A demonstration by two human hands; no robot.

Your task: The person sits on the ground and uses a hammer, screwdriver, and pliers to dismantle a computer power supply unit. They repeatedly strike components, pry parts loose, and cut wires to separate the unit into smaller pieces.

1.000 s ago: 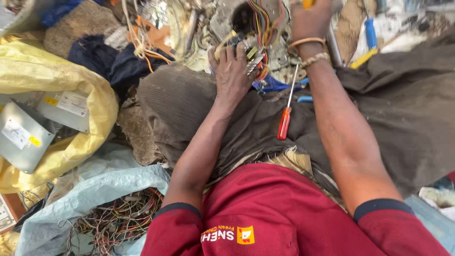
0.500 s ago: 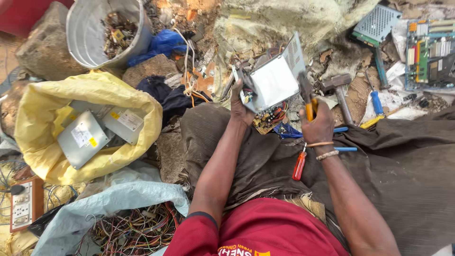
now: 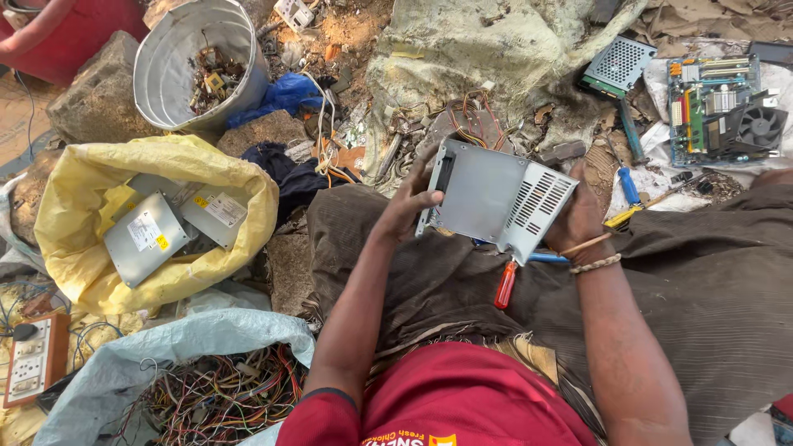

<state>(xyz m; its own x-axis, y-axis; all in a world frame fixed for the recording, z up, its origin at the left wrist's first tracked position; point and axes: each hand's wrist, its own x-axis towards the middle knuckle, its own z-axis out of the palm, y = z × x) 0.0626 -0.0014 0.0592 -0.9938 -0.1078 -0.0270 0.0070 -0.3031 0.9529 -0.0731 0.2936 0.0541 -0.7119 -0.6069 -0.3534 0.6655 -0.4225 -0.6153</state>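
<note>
The person holds a grey metal power supply case (image 3: 496, 198) with both hands, above the lap, in the middle of the scene. The left hand (image 3: 410, 201) grips the left edge of the case, with the fingers wrapped around it and the thumb on the near face. The right hand (image 3: 578, 221) supports the right end, where the ventilation slots are; its fingers are behind the case, so I cannot tell exactly how they curl, but the hand clearly carries the box.

How far is the work? The case looks still closed on the sides I can see, and some wires (image 3: 471, 120) show just beyond its far edge. A screwdriver with a red handle (image 3: 505, 285) lies on the brown cloth (image 3: 702, 281) just near the case, not in any hand. So, in my judgement, the opening is not finished. Two similar grey boxes (image 3: 173, 227) already lie in the yellow sack (image 3: 74, 198) on the left (perhaps finished ones, I cannot tell).

There is little room for moving. On the far side lie scrap, a metal bucket (image 3: 165, 74) and a green circuit board (image 3: 702, 91) on the right. On the near left a pale bag of loose cables (image 3: 215, 396) takes the ground. The free space is mostly the cloth over the lap.
</note>
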